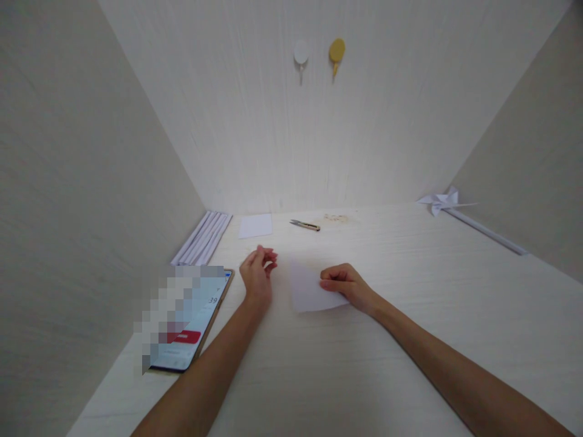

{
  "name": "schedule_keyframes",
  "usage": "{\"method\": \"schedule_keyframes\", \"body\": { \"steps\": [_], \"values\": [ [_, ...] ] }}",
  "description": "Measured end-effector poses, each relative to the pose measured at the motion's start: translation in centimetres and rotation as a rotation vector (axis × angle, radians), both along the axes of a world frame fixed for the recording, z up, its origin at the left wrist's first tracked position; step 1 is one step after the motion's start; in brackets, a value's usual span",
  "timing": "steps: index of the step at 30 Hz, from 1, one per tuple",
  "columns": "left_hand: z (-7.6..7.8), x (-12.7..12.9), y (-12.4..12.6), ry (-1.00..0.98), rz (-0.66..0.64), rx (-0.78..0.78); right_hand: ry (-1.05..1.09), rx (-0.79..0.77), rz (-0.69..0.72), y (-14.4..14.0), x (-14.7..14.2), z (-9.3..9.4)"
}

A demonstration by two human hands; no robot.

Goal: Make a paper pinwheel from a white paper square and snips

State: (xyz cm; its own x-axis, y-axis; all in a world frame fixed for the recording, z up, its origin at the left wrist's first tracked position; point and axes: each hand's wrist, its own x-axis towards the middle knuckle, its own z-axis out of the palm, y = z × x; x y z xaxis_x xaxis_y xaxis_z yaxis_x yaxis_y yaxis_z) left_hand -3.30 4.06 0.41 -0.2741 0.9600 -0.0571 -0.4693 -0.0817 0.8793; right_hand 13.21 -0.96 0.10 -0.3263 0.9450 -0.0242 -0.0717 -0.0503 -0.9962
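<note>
Pale table (364,364), paper sheet (310,291), phone (195,321), snips (305,225), pinwheel (444,200)

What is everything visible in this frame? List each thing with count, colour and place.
paper sheet: 1, white, on the table centre, under the right hand's fingers
small paper square: 1, white, near the back wall
thread snips: 1, metal with tan handle, right of the small square
paper strips: a stack, white, back left corner
phone: 1, screen lit and partly blurred, left side of the table
paper pinwheel: 1, white, on a white stick, back right
wall hooks: 2, one white, one yellow, on the back wall
table: 1, pale wood grain
left hand: 1, fingers curled, holding nothing visible
right hand: 1, resting on the paper sheet
</note>
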Motion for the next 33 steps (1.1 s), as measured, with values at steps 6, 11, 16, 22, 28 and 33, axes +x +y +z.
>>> {"method": "schedule_keyframes", "body": {
  "steps": [6, 11, 16, 22, 28, 33],
  "values": [
    [0.2, 0.5, -0.9, 0.096, -0.344, 0.047, 0.008, 0.041, -0.034, 0.1, 0.0, -0.3],
    [-0.2, 1.3, -1.9, 0.393, -0.446, -0.01, -0.114, 0.129, -0.026, 0.3, -0.2, -0.1],
    [-0.8, 0.8, -0.9, 0.38, -0.192, 0.021, -0.205, 0.227, -0.113, 0.3, -0.3, 0.1],
    [-1.0, -0.7, 0.6, 0.238, 0.248, -0.034, -0.122, 0.248, -0.156, 0.4, 0.1, -0.1],
    [-0.3, 0.5, -1.0, 0.422, -0.173, 0.02, -0.096, 0.219, -0.269, 0.6, 0.0, -0.6],
    [0.3, 1.5, -2.3, 0.527, -0.454, 0.035, -0.262, 0.233, -0.083, 0.1, -0.5, -0.4]
  ]
}}
